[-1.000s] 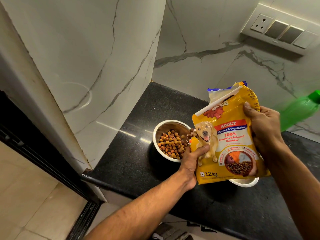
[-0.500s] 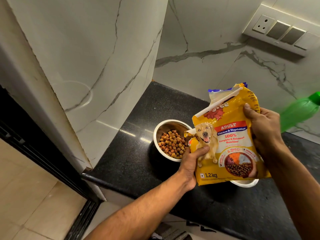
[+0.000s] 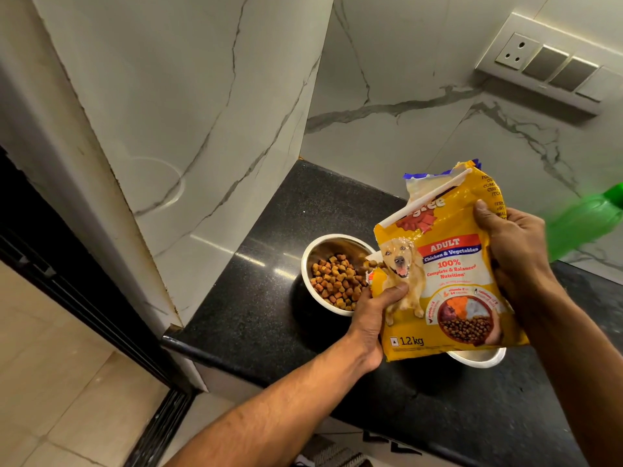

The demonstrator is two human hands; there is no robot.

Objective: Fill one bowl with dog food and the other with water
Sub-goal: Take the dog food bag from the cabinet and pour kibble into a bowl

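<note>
A yellow dog food bag (image 3: 448,271) is held above the black counter (image 3: 256,318), tipped to the left. My left hand (image 3: 377,308) grips its lower left edge near the torn corner. My right hand (image 3: 512,244) grips its right side. Brown kibble spills from the corner into a steel bowl (image 3: 320,251) that holds a heap of kibble (image 3: 337,281). A second steel bowl (image 3: 478,357) stands under the bag; only its front rim shows, and its inside is hidden.
A green plastic bottle (image 3: 586,224) stands at the right against the marble wall. A switch panel (image 3: 546,65) is mounted high on that wall. A marble side wall borders the counter on the left. The counter's front edge drops to a tiled floor (image 3: 50,382).
More kibble has dropped into the left bowl. The bag and both hands have barely shifted.
</note>
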